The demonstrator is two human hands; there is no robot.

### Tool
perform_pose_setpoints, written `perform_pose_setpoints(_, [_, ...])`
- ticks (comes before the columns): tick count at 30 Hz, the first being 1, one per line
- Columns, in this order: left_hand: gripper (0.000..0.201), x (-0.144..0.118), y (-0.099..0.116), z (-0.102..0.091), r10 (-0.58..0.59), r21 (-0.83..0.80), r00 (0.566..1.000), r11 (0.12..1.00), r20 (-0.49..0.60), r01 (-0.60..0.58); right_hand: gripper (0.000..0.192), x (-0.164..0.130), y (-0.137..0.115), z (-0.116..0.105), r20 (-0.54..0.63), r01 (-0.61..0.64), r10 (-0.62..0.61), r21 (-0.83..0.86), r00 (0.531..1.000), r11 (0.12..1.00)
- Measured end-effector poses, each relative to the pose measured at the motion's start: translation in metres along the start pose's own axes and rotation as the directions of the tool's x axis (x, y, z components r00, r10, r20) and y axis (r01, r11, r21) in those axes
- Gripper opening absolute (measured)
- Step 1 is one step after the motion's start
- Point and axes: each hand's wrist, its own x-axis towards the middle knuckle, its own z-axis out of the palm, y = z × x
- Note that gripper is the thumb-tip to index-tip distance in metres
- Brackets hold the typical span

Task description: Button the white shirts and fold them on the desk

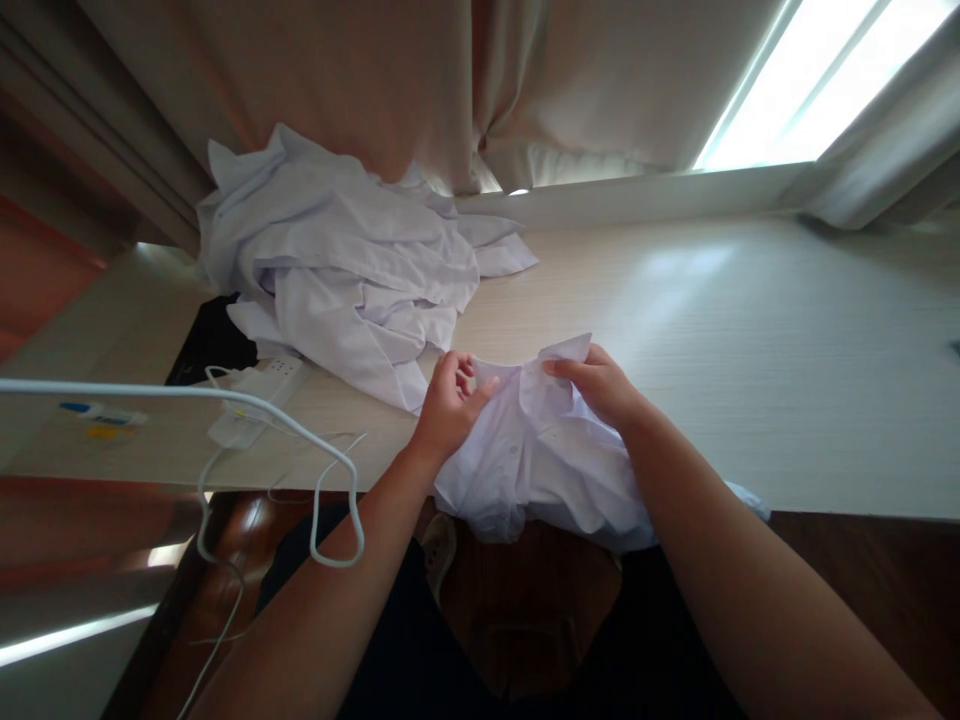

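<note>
Your left hand (448, 405) is closed, fingers curled over the upper edge of a white shirt (540, 460) at the near edge of the bench (750, 330). Your right hand (600, 385) pinches the same edge at about 3 o'clock from the left, thumb and fingers pressed on a raised flap of cloth (collar, by the look of it). The shirt lies partly on the bench; its lower part hangs over the near edge toward your lap.

Progress, as judged: the shirt in hand is bunched and creased, not yet flat or folded, so work on it looks to be at an early stage. No finished, folded shirt shows anywhere on the bench.

At 10 o'clock from your hands a pile of white clothes (337, 270) sits crumpled, untouched. At 9 o'clock a power strip (259, 395) with a white cable (330, 470) looping off the bench edge.
</note>
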Motion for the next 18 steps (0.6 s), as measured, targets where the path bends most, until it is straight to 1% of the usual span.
perform_pose_setpoints(1, [0.027,-0.003,0.001,-0.001,-0.001,0.063,1.000,0.998,-0.022,0.003,0.019,0.002,0.001,-0.002,-0.035,0.013,-0.012,0.029,0.999,0.999])
perform_pose_setpoints(2, [0.031,-0.007,0.002,-0.003,-0.007,0.136,1.000,0.991,-0.002,0.008,0.018,0.004,0.001,-0.004,-0.069,0.025,-0.021,0.052,0.997,0.998])
perform_pose_setpoints(4, [0.044,-0.016,0.003,-0.004,-0.048,0.279,0.992,0.960,0.114,0.015,0.017,0.007,0.002,-0.006,-0.138,0.037,-0.026,0.074,0.990,0.997])
perform_pose_setpoints(6, [0.047,-0.024,0.002,-0.001,-0.099,0.380,0.972,0.925,0.213,0.011,0.017,0.010,0.003,-0.006,-0.196,0.039,-0.023,0.078,0.980,0.996])
perform_pose_setpoints(8, [0.046,-0.031,0.000,0.008,-0.120,0.429,0.960,0.903,0.252,0.000,0.019,0.011,0.004,-0.004,-0.228,0.043,-0.024,0.079,0.973,0.996])
perform_pose_setpoints(11, [0.046,-0.036,-0.006,0.023,-0.129,0.467,0.961,0.884,0.246,-0.001,0.021,0.010,0.005,-0.001,-0.230,0.043,-0.025,0.074,0.973,0.996])
perform_pose_setpoints(13, [0.041,-0.035,-0.010,0.030,-0.141,0.456,0.956,0.890,0.256,0.009,0.022,0.010,0.006,0.000,-0.229,0.035,-0.024,0.047,0.973,0.998])
perform_pose_setpoints(14, [0.039,-0.034,-0.011,0.032,-0.144,0.423,0.952,0.906,0.271,0.017,0.023,0.010,0.006,-0.001,-0.230,0.033,-0.026,0.025,0.973,0.999])
perform_pose_setpoints(18, [0.030,-0.028,-0.011,0.029,-0.154,0.191,0.925,0.977,0.346,0.091,0.027,0.010,0.004,-0.005,-0.211,0.032,-0.056,-0.114,0.976,0.993])
